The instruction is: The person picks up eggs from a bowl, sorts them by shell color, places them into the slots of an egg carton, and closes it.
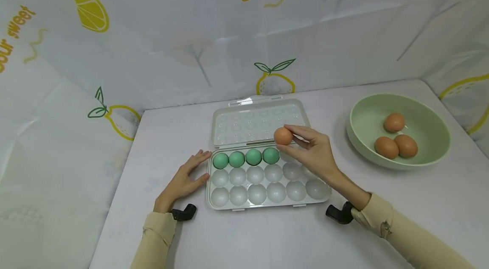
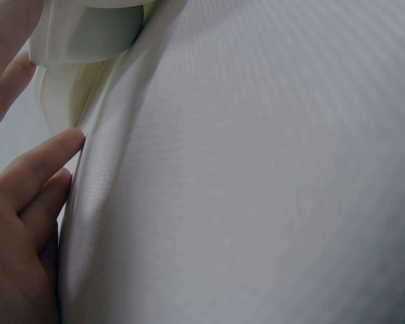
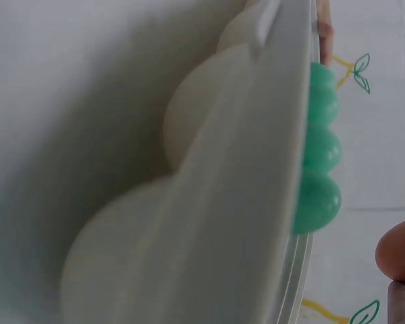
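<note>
Right hand (image 1: 315,152) has its fingers narrowed round one brown egg (image 1: 283,136), thumb below, fingertips above. Egg sits over the back edge of the egg tray (image 1: 263,207), near the folded-back lid (image 1: 248,125), just right of the last of four green eggs (image 1: 253,157) in the back row. Right wrist view shows it apart from the green ones; exact height over the tray, can't tell. Left hand (image 1: 186,177) has thumb and fingers spread, tips at the tray's left edge, gripping nothing. Main risk: fingertip pinch on a smooth round shell; too light and it slips, too hard and it could crack. Lowering it as is could land it on the hinge line or lid rather than a cup. Drifting left would knock the nearest green egg. Hand covers part of the back row's right end, so aim there may be off. Black wrist unit (image 1: 340,213) hangs near the tray's front right corner; could snag and shove it if the arm dips. Left-hand contact looks light, so the tray could slide on the worktop (image 1: 267,237).
</note>
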Demonstrator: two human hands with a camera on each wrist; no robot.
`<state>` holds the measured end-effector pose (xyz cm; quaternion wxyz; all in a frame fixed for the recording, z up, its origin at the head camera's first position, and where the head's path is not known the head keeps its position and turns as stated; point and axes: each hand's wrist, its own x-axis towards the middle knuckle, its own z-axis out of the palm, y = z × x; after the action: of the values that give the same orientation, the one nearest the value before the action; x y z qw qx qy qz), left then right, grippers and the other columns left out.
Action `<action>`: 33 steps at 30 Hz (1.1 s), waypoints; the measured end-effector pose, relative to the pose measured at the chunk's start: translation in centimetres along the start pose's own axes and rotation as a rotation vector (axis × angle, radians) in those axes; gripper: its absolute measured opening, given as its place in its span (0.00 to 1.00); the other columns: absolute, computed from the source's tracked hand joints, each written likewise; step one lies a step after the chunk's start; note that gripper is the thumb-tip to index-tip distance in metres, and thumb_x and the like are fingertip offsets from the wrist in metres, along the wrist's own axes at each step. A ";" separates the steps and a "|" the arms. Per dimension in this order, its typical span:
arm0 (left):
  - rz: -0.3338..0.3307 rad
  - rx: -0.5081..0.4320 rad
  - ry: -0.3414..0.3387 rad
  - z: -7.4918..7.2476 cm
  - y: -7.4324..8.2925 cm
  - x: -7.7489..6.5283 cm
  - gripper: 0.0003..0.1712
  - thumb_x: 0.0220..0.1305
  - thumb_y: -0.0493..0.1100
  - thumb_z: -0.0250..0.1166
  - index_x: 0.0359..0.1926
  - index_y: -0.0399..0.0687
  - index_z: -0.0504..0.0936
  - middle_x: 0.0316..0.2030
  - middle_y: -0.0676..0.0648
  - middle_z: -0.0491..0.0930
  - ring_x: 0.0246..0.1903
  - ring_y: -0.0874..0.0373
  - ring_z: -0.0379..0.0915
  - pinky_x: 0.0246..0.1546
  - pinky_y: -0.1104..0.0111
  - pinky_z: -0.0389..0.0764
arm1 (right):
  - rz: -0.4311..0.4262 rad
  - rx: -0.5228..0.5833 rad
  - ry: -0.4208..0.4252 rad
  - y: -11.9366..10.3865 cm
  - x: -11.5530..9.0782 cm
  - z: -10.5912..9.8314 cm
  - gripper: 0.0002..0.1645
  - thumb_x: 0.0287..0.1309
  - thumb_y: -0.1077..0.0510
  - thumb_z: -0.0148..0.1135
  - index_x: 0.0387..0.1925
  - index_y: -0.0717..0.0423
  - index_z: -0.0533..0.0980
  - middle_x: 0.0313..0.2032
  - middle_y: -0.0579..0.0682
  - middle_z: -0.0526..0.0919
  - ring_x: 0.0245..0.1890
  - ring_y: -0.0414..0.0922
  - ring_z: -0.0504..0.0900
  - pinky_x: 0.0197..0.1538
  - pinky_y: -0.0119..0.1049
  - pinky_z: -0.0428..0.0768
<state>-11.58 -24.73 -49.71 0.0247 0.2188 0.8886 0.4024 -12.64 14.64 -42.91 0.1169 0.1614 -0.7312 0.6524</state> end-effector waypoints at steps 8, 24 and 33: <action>0.009 0.008 0.008 0.0 0.0 0.0 0.36 0.63 0.42 0.72 0.72 0.49 0.72 0.71 0.40 0.72 0.77 0.35 0.57 0.79 0.38 0.51 | 0.000 0.063 -0.059 -0.1 -0.3 3.6 0.33 0.43 0.76 0.78 0.55 0.73 0.80 0.53 0.68 0.84 0.54 0.27 0.83 0.57 0.28 0.85; 0.020 0.017 0.018 0.1 -0.2 0.1 0.36 0.64 0.44 0.72 0.72 0.49 0.73 0.71 0.40 0.73 0.76 0.33 0.57 0.78 0.35 0.52 | 0.093 0.145 -0.131 0.2 -1.2 9.1 0.31 0.43 0.74 0.79 0.54 0.71 0.82 0.54 0.66 0.85 0.53 0.32 0.84 0.57 0.31 0.86; 0.002 0.001 0.008 0.2 0.1 0.0 0.37 0.63 0.43 0.72 0.72 0.49 0.72 0.71 0.40 0.72 0.77 0.34 0.56 0.79 0.36 0.51 | 0.092 0.164 -0.167 0.3 -1.9 11.7 0.31 0.46 0.72 0.79 0.55 0.71 0.80 0.55 0.64 0.84 0.57 0.57 0.84 0.60 0.33 0.86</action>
<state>-11.50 -24.58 -49.78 0.0204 0.2182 0.8887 0.4028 -10.58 3.18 -45.32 0.0118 0.1906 -0.6890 0.6991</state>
